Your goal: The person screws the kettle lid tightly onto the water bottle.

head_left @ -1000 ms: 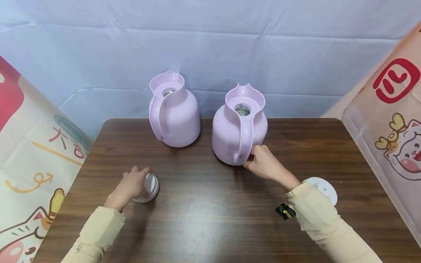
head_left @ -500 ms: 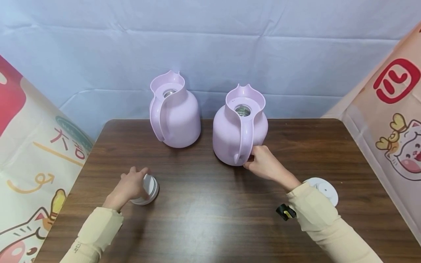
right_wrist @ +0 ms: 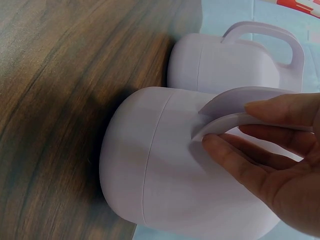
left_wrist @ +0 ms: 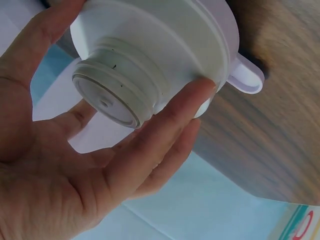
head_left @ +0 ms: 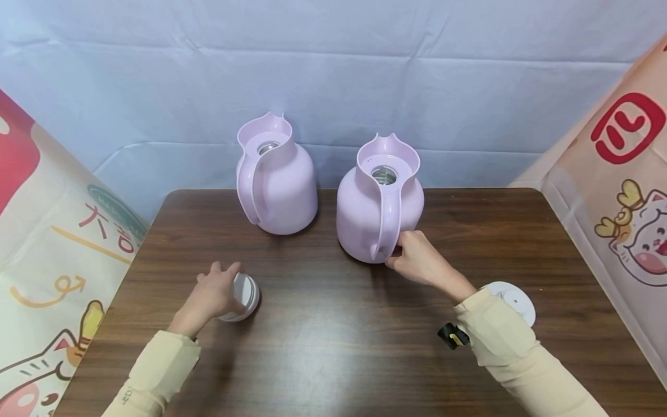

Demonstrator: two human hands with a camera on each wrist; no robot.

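Observation:
My left hand (head_left: 211,294) holds a white screw-in jug lid (head_left: 251,295) by its edge, over the left part of the table. In the left wrist view, thumb and fingers span the lid's wide rim (left_wrist: 175,45), and its threaded plug (left_wrist: 112,92) faces the palm. My right hand (head_left: 420,259) pinches the lower end of the handle (right_wrist: 225,125) of the right lilac vacuum jug (head_left: 356,217). That jug stands upright on the table, its round mouth (head_left: 384,174) uncovered. To its left is a matching lilac jug (head_left: 288,188), also upright with an uncovered mouth.
Another white lid (head_left: 517,302) lies on the brown wooden table (head_left: 323,347) at the right, partly behind my right sleeve (head_left: 495,330). A small black object with a yellow mark (head_left: 451,336) is beside that sleeve. A pale cloth (head_left: 323,87) hangs behind the table.
My left hand and the white lid shift slightly left, then back to the right, with the lid tilting a little. The right hand and both jugs stay put.

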